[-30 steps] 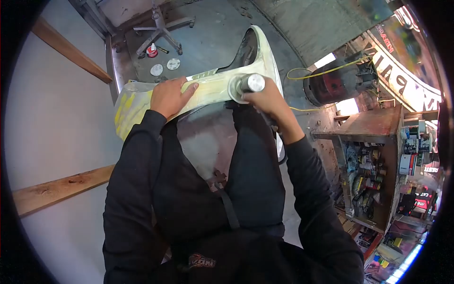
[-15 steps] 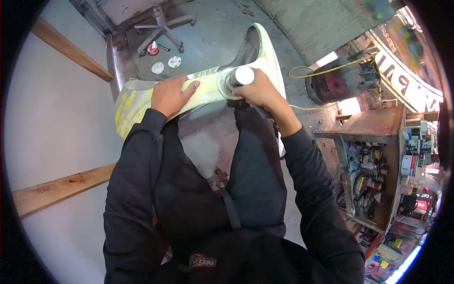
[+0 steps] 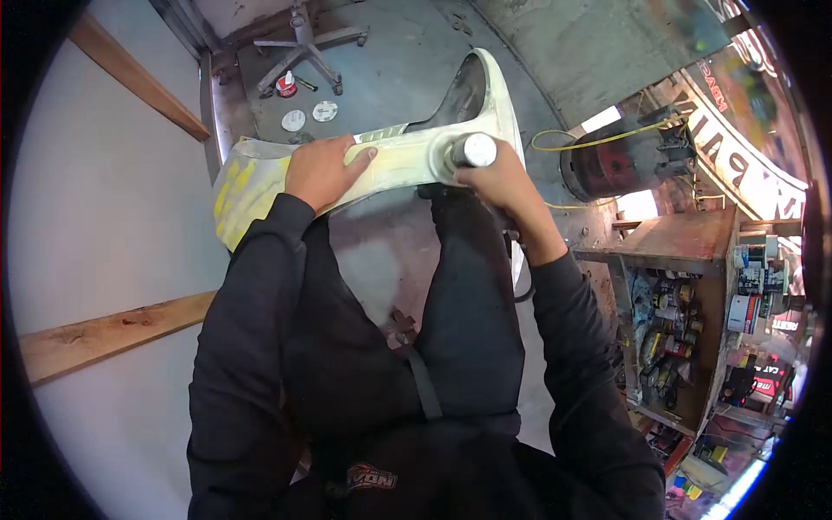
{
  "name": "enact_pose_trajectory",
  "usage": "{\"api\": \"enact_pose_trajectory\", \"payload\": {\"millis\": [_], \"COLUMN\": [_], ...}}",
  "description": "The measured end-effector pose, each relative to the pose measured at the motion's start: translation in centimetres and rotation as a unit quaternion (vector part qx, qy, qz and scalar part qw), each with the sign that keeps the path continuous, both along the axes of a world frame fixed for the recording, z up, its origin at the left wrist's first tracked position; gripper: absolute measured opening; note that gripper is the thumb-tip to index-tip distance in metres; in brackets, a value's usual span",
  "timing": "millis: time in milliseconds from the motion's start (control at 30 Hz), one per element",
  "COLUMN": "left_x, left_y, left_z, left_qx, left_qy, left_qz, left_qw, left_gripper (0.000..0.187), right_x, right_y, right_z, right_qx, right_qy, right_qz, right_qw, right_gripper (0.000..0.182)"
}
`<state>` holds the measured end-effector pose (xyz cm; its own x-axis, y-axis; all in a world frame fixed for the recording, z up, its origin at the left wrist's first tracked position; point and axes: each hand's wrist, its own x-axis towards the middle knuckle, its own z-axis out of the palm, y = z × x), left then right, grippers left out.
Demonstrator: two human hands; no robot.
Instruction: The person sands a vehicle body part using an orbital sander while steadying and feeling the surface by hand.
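A large curved vehicle panel, like a bumper (image 3: pixel 390 170), lies across my thighs. Its surface is pale yellow-white, with brighter yellow patches at the left end. My left hand (image 3: pixel 319 173) grips the panel left of its middle, thumb on the face and fingers at the far edge, partly hidden. Wrapped around a round sander (image 3: pixel 474 150) with a whitish cylindrical top, my right hand (image 3: pixel 505 182) holds it on the panel's right part. The sander's underside is hidden.
Two round sanding discs (image 3: pixel 325 111) and a red tin (image 3: pixel 286 85) lie on the floor near a wheeled chair base (image 3: pixel 303 54). At right are a dark tank (image 3: pixel 607 156) with a yellow hose (image 3: pixel 555 139) and a wooden shelf (image 3: pixel 685 230) of cans. A white wall (image 3: pixel 121 217) stands left.
My right hand has moved the sander a little to the right along the panel. My left hand keeps its grip. The whole view has shifted slightly.
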<state>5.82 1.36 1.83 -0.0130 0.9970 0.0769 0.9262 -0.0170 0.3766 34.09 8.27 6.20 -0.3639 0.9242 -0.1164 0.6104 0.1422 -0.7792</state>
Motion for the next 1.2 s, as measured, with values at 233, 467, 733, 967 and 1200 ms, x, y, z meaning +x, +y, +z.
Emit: {"api": "enact_pose_trajectory", "payload": {"millis": [233, 467, 733, 967, 1200], "left_x": [0.0, 0.0, 0.0, -0.1, 0.1], "left_y": [-0.1, 0.0, 0.0, 0.0, -0.1], "left_z": [0.2, 0.0, 0.0, -0.1, 0.3], "left_qx": [-0.007, -0.011, 0.002, -0.003, 0.006], "left_qy": [-0.010, -0.003, -0.005, -0.013, -0.008], "left_qz": [0.003, 0.008, 0.005, 0.007, 0.005], "left_qw": [1.000, 1.000, 1.000, 1.000, 1.000], "left_gripper": [0.053, 0.052, 0.052, 0.051, 0.055], "right_x": [-2.2, -3.9, -3.3, -1.6, -1.4], "right_y": [3.1, 2.6, -0.3, -3.8, -4.2], "right_z": [1.7, 1.8, 1.2, -0.1, -0.7], "right_qx": [-0.059, -0.045, -0.024, -0.010, 0.025], "right_qy": [-0.020, -0.035, -0.016, 0.015, 0.029], "right_qz": [0.008, 0.024, 0.032, 0.031, 0.021], "right_qw": [0.998, 0.998, 0.999, 0.999, 0.999], "right_gripper": [0.037, 0.042, 0.049, 0.050, 0.051]}}
